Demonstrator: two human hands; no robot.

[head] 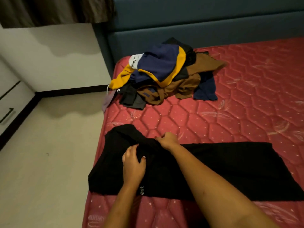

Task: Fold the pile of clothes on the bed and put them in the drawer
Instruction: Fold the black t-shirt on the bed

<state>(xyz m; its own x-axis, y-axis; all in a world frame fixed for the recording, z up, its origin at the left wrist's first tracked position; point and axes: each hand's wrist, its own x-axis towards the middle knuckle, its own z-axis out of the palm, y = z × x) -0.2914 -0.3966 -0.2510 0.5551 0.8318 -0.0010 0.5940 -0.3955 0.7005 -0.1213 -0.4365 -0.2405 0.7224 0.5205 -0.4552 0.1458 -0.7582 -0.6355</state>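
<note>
A black garment [222, 167] lies spread across the near part of the red mattress [246, 102], its left end bunched up near the bed's edge. My left hand [133, 163] rests on the bunched part, fingers curled into the cloth. My right hand [167, 139] pinches a fold of the same garment a little farther back. A pile of clothes [166, 74] in navy, yellow, brown and dark grey sits at the far left corner of the bed, apart from both hands.
A dark blue headboard [197, 22] runs along the back. Left of the bed is bare beige floor [49, 153]. White drawers with black handles [7, 112] stand at the far left edge. A curtain [49, 9] hangs top left.
</note>
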